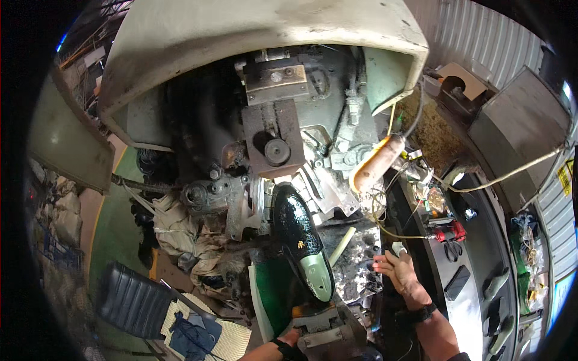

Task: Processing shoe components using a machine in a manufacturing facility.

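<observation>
A glossy black shoe upper [296, 222] stretches over a pale green last [316, 275], its narrow end pointing at the machine's metal pincers and plates [319, 174]. Below the last sits a worn metal block [328, 337]. My left hand [290, 338] is against the left side of this block; its fingers are mostly hidden. To the right of the last, my right hand [398, 275] is held in the air with fingers stretched out. A small white piece [398, 247] shows at one fingertip; whether it is a wrap or a loose thing I cannot tell.
A lit work lamp [379, 165] hangs at the machine's right. A pale rod [342, 245] lies beside the shoe. On the right-hand bench are a red power tool [448, 231] and a dark flat object [457, 283]; grey lasts [497, 283] stand farther right. A black chair [135, 301] is at left.
</observation>
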### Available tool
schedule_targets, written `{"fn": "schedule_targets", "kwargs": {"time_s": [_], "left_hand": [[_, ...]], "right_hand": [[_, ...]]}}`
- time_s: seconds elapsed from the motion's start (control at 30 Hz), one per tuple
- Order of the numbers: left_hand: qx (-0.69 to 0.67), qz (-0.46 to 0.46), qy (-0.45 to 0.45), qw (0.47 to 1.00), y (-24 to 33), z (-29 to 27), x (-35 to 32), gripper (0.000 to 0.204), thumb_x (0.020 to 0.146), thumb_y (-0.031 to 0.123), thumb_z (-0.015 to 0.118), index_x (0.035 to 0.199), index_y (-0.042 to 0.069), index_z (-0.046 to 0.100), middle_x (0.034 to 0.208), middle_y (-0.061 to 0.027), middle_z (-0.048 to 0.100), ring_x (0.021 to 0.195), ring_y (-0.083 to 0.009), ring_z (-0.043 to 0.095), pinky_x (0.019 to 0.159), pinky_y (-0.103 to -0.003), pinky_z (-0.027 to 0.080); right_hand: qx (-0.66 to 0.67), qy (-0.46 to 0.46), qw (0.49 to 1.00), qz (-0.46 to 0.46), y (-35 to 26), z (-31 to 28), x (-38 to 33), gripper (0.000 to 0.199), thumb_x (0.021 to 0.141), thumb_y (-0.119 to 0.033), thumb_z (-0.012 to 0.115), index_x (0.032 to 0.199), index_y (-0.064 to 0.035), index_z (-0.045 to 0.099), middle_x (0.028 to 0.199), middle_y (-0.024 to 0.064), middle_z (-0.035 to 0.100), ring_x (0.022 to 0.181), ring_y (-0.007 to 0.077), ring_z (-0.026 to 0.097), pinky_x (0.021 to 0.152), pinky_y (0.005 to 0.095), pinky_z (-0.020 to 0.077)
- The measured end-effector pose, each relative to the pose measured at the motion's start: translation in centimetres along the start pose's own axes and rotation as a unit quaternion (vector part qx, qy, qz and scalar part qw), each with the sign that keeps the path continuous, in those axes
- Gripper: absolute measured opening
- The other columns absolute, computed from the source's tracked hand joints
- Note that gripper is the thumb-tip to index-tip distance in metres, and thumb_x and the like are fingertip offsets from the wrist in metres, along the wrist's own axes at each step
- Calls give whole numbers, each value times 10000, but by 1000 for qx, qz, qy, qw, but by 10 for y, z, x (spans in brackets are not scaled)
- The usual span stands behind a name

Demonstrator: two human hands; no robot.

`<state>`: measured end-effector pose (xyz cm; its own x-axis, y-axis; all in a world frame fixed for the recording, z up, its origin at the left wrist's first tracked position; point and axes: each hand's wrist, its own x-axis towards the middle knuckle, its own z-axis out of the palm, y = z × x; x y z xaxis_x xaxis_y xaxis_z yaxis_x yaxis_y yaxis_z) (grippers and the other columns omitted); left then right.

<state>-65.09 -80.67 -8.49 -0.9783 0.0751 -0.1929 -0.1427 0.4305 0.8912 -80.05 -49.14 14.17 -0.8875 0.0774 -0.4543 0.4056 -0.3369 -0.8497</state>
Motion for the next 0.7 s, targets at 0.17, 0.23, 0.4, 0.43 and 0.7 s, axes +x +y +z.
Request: {"fn": "schedule_targets", "kwargs": {"time_s": [0.17,0.23,0.4,0.43,0.7], "left_hand": [[-131,-51,96,985,-53,-34,-34,400,715,53,754,1105,24,669,1001,-228,706,950,-370,694,803,-398,551],[-4,-26,41,999,109,-98,-39,496,668,18,798,1146,38,668,1057,-151,716,989,-273,689,884,-366,543],[-319,140,280,895,169,-212,-112,448,861,133,720,1288,56,608,1152,-150,673,1058,-268,661,913,-416,542],[-419,131,359,824,195,-223,-111,405,907,154,679,1288,40,600,1143,-151,672,1039,-271,664,899,-423,547],[-576,59,263,772,306,-243,-73,246,956,242,603,1082,42,673,991,-95,725,862,-249,711,793,-400,585]], "right_hand": [[-11,-29,997,-65,-6,2,-23,432,1006,-109,557,1297,106,321,1038,243,667,824,266,717,722,343,607],[-21,21,993,-111,-8,-5,-34,357,1009,-118,561,1248,106,420,1049,251,681,838,264,719,742,341,601],[-95,-165,941,-279,-7,73,-98,268,1013,-152,605,1149,77,621,1025,174,735,922,230,719,853,367,580],[-88,-217,924,-303,-6,87,-118,374,1012,-170,611,1250,115,568,1021,187,731,939,235,712,876,366,563],[-355,-425,669,-496,-14,137,-200,1311,769,-215,891,1598,-149,-122,1563,198,382,1461,363,346,1185,481,292]]}}
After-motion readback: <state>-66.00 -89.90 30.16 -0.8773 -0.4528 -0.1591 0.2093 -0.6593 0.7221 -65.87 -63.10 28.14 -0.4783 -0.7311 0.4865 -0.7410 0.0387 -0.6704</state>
